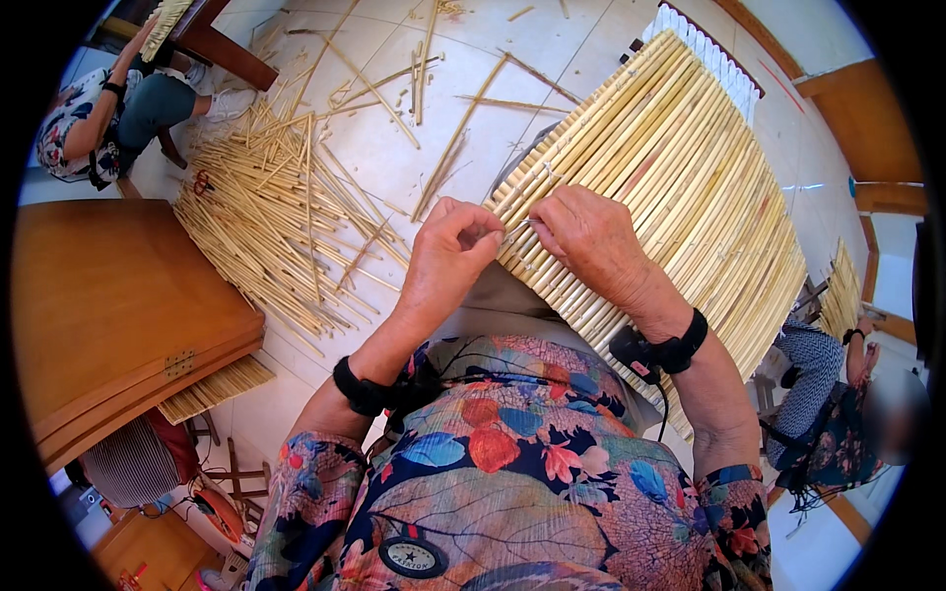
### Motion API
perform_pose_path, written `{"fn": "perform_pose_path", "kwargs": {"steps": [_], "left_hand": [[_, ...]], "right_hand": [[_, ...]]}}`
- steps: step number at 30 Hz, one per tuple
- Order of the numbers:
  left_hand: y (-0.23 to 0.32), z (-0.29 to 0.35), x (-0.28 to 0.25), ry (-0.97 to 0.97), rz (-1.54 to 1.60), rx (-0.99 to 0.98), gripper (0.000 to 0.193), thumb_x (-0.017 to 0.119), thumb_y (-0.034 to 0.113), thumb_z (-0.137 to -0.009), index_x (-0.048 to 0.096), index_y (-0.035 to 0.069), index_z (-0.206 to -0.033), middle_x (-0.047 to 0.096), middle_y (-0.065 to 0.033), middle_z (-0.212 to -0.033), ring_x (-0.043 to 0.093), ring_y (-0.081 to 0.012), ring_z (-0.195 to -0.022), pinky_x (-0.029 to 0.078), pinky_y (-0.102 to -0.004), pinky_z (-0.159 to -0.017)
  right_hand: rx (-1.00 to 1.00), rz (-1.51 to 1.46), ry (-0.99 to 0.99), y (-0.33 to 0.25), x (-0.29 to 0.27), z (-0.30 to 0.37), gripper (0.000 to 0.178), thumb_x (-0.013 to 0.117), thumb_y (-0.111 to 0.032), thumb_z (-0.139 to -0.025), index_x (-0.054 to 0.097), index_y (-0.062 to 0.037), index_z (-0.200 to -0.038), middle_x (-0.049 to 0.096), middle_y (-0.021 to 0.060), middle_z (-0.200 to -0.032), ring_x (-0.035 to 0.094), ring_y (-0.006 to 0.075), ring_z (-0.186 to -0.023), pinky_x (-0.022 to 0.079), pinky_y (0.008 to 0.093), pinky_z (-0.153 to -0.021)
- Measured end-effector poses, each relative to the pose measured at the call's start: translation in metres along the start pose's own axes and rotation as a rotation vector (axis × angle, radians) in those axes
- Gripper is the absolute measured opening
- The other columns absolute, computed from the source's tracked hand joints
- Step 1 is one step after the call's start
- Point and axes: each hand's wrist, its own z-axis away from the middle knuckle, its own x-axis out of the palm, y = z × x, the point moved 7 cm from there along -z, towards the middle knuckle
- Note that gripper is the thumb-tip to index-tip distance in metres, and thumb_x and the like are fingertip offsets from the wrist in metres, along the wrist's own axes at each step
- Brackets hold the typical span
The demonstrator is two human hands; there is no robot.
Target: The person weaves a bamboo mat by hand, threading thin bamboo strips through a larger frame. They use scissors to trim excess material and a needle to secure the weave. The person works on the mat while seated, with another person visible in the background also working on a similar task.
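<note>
At the far left sits a person in a floral top (pixel 61 133), beyond a brown, hinged wooden tabletop (pixel 128 295). To the right of that tabletop, a loose heap of straw-coloured, slender cut stalks (pixel 261 236) covers white floor tiles (pixel 384 59), with red-handled scissors (pixel 202 183) on its left side. Right of the heap, the left hand (pixel 448 246) is curled at the mat's left edge, thumb and forefinger tips together; whether they pinch anything is too small to tell. Just beside it, the right hand (pixel 596 241) bends over the same edge, its fingers bunched together, their grip unclear. The pale yellow mat of parallel, bound stalks (pixel 680 197) slants from the lap toward the far right. At the right, another person in dark floral clothing (pixel 838 424) sits near a smaller straw-coloured mat (pixel 840 295).
</note>
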Motion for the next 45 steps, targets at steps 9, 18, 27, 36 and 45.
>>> {"fn": "perform_pose_path", "kwargs": {"steps": [9,18,27,36,45], "left_hand": [[0.005,-0.001,0.0,0.006,-0.041,0.074,0.006,0.066,0.002,-0.082,0.063,0.004,-0.086,0.049,-0.0008,-0.081,0.047,-0.0085,-0.072,0.04,-0.0214,-0.064],[0.007,0.001,-0.001,0.005,-0.018,0.087,0.005,0.065,0.002,-0.083,0.063,0.004,-0.087,0.049,-0.0014,-0.081,0.047,-0.009,-0.074,0.04,-0.0216,-0.064],[0.011,-0.002,0.001,0.044,-0.092,0.045,0.006,0.068,0.005,-0.08,0.062,0.004,-0.081,0.047,-0.0016,-0.077,0.045,-0.0101,-0.067,0.04,-0.0234,-0.06],[0.013,-0.004,0.003,0.075,-0.151,0.045,0.012,0.069,0.006,-0.077,0.057,0.004,-0.076,0.046,-0.0028,-0.075,0.045,-0.0116,-0.066,0.041,-0.025,-0.06],[0.01,-0.002,0.003,0.068,-0.154,0.028,0.012,0.069,0.005,-0.077,0.056,0.004,-0.076,0.046,-0.0031,-0.077,0.046,-0.0119,-0.067,0.042,-0.0248,-0.061]], "right_hand": [[-0.034,0.003,0.016,0.003,-0.002,0.001,0.008,0.06,-0.01,-0.08,0.052,-0.0071,-0.079,0.053,0.0068,-0.072,0.059,0.0224,-0.071,0.051,0.0328,-0.061],[-0.009,0.023,0.025,0.005,-0.004,0.002,0.009,0.06,-0.007,-0.077,0.052,-0.0066,-0.078,0.053,0.0073,-0.072,0.058,0.0227,-0.071,0.05,0.0333,-0.061],[-0.016,0.077,0.029,0.01,-0.008,0.002,0.01,0.061,-0.009,-0.077,0.053,-0.006,-0.081,0.053,0.0076,-0.072,0.058,0.0237,-0.069,0.05,0.034,-0.061],[-0.025,0.153,0.044,0.007,-0.019,0.001,0.009,0.061,-0.006,-0.077,0.053,-0.0054,-0.083,0.053,0.0076,-0.074,0.059,0.0227,-0.071,0.05,0.0327,-0.061],[0.451,-0.201,0.07,0.056,-0.048,0.018,0.011,0.061,-0.017,-0.088,0.062,-0.0056,-0.09,0.061,0.0092,-0.078,0.062,0.023,-0.068,0.05,0.0317,-0.063]]}}
